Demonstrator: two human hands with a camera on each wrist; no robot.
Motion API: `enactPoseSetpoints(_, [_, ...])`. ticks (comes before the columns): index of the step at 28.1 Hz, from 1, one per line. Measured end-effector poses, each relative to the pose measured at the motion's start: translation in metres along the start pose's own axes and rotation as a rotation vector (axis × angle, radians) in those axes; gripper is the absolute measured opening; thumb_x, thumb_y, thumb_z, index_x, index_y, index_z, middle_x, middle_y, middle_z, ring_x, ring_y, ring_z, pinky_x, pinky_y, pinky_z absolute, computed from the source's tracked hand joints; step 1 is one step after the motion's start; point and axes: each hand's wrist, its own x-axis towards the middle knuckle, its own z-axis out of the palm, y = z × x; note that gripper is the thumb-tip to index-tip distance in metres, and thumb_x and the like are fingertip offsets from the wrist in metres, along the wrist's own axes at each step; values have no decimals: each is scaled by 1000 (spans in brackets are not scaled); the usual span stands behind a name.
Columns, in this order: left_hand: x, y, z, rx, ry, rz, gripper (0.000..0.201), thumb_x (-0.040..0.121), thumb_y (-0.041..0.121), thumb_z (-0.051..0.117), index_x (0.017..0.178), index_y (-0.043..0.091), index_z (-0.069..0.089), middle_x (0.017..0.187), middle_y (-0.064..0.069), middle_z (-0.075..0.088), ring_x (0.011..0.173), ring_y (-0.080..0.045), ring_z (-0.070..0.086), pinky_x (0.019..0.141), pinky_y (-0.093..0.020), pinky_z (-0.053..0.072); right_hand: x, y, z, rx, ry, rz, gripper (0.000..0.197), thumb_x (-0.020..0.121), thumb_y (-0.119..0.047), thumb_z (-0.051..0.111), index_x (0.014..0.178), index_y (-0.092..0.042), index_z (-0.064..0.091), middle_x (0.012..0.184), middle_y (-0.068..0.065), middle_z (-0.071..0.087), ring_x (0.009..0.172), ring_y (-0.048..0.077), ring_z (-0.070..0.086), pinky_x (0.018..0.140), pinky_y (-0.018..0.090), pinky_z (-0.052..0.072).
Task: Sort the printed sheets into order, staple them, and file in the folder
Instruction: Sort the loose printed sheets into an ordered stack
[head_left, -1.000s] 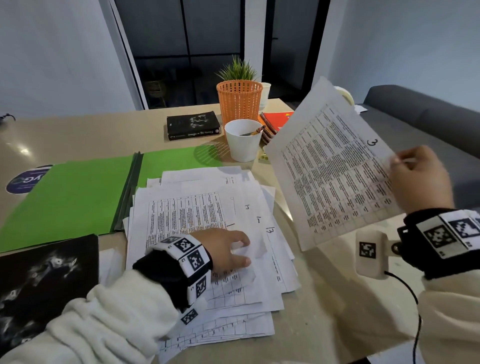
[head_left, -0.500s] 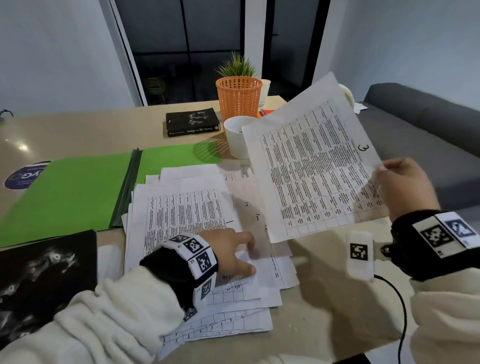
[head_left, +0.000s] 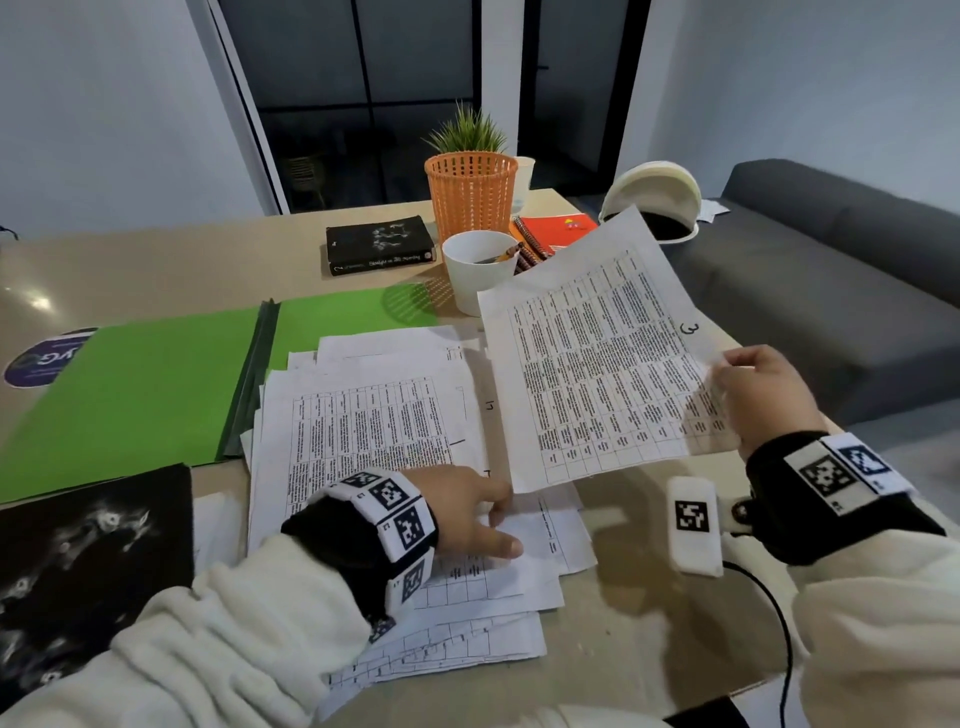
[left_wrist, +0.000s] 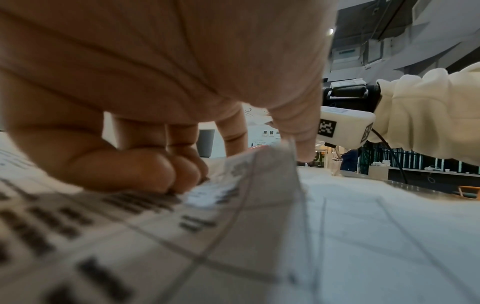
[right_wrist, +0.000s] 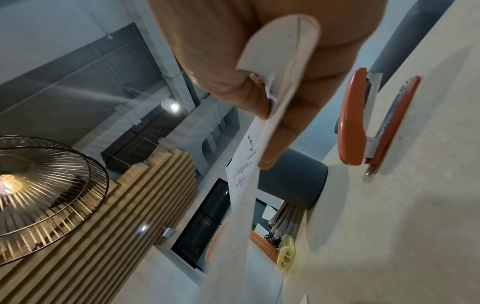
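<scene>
A person's right hand (head_left: 761, 397) pinches sheet 3 (head_left: 597, 353) by its edge at 3 o'clock, lifted clear of the desk (head_left: 623, 623), likely to read its handwritten number. The left hand (head_left: 467, 512) pins the unsorted pile (head_left: 374, 415) at 6 o'clock, fingers curled on a corner. The green folder (head_left: 135, 384) lies open at 9 o'clock; the stapler (right_wrist: 363, 123) waits unused.

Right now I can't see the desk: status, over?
Right hand pinching sheet 3 aloft. Left hand pinching a corner in the pile. Stapler untouched.
</scene>
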Motion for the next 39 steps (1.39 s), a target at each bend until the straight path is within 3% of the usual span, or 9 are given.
enactPoseSetpoints(4, [-1, -1, 0, 5, 37, 12, 34, 86, 56, 52, 87, 23, 43, 79, 6, 48, 73, -14, 46, 61, -27, 35, 0, 5, 1, -4, -17, 13, 14, 87, -10, 46, 80, -20, 54, 83, 6, 60, 66, 20, 57, 66, 35, 51])
enactPoseSetpoints(6, [-2, -3, -1, -39, 116, -1, 23, 88, 41, 53, 83, 22, 41, 71, 8, 44, 64, -11, 41, 56, -25, 32, 0, 6, -1, 19, -21, 19, 19, 87, -8, 46, 76, -22, 53, 77, 5, 59, 63, 20, 57, 62, 34, 50])
enactPoseSetpoints(10, [-10, -23, -10, -186, 206, -74, 11, 85, 20, 50, 90, 29, 45, 74, 8, 48, 64, -10, 44, 60, -27, 38, -2, 2, -5, 85, -37, 17, 25, 88, -3, 44, 73, -21, 49, 68, 2, 54, 56, 17, 50, 52, 27, 40])
enactPoseSetpoints(13, [-24, -38, -18, -323, 303, -116, 21, 85, 13, 50, 96, 30, 47, 78, 5, 51, 61, -8, 43, 56, -24, 35, -1, 2, -2, 102, -69, 44, 23, 83, -3, 47, 71, -22, 51, 88, 11, 55, 63, 21, 53, 59, 30, 46])
enactPoseSetpoints(18, [-49, -55, -34, -442, 531, -180, 21, 82, 8, 53, 83, 29, 51, 66, 4, 39, 57, -13, 36, 56, -28, 30, -6, 2, 17, -3, -194, 72, 19, 77, 2, 48, 73, -16, 54, 73, 9, 56, 77, 28, 57, 78, 44, 50])
enactPoseSetpoints(26, [-76, -65, -56, -434, 794, -230, 23, 81, 7, 57, 67, 23, 50, 62, 2, 45, 57, -14, 40, 52, -26, 30, -10, 7, 32, -87, -237, 92, 14, 73, -9, 47, 79, -18, 56, 83, 13, 62, 79, 31, 60, 69, 39, 49])
enactPoseSetpoints(29, [-77, -63, -56, -439, 795, -219, 23, 81, 6, 57, 66, 23, 50, 59, 3, 42, 54, -12, 38, 52, -27, 28, -18, 4, 42, -92, -290, 97, 11, 68, -13, 51, 76, -17, 57, 79, 14, 61, 73, 29, 57, 60, 33, 41])
enactPoseSetpoints(33, [-72, -54, -53, -430, 760, -196, 23, 81, 6, 57, 66, 24, 50, 58, 4, 40, 53, -12, 37, 51, -28, 28, -37, -2, 67, -124, -458, 34, 16, 81, -2, 52, 72, -15, 51, 68, 8, 53, 60, 22, 48, 52, 25, 35])
enactPoseSetpoints(39, [-60, -45, -43, -402, 643, -138, 21, 83, 9, 56, 70, 25, 51, 65, 8, 46, 54, -5, 40, 50, -18, 29, -56, -17, 91, -209, -801, 6, 15, 89, -5, 56, 76, -11, 50, 70, 7, 65, 56, 17, 65, 52, 28, 54])
